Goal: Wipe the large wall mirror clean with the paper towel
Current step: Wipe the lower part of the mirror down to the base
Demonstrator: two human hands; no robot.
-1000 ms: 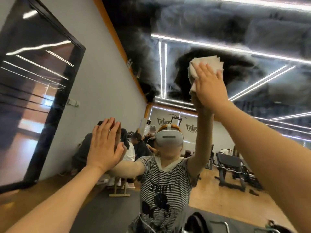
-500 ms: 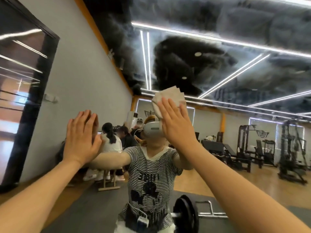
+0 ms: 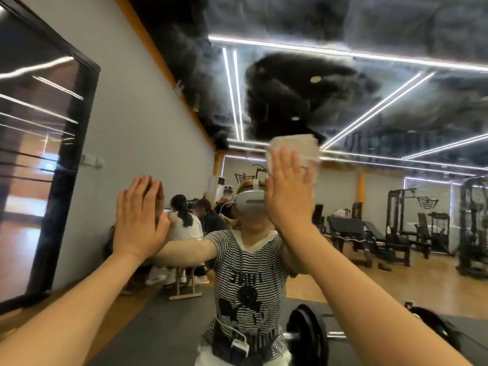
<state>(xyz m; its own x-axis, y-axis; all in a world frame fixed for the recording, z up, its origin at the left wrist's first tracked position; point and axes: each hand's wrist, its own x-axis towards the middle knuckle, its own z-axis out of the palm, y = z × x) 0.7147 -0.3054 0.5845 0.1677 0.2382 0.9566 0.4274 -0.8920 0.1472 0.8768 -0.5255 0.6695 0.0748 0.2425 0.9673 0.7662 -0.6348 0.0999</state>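
Straight, slightly spread fingers (image 3: 284, 165) of the right hand (image 3: 289, 196) press a folded paper towel (image 3: 293, 147) flat against the wall mirror (image 3: 369, 207). The towel is likely light, soft and prone to bunching; broad palm pressure suits it. The left hand (image 3: 138, 217), fingers together, braces on the glass.

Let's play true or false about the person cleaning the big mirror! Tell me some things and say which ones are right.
1. The right hand presses a white folded paper towel flat on the large wall mirror. True.
2. The left hand holds a spray bottle. False: it holds nothing, with its fingers straight against the glass.
3. A black barbell weight plate shows low in the reflection. True.
4. The paper towel is below the left hand. False: it is higher up.
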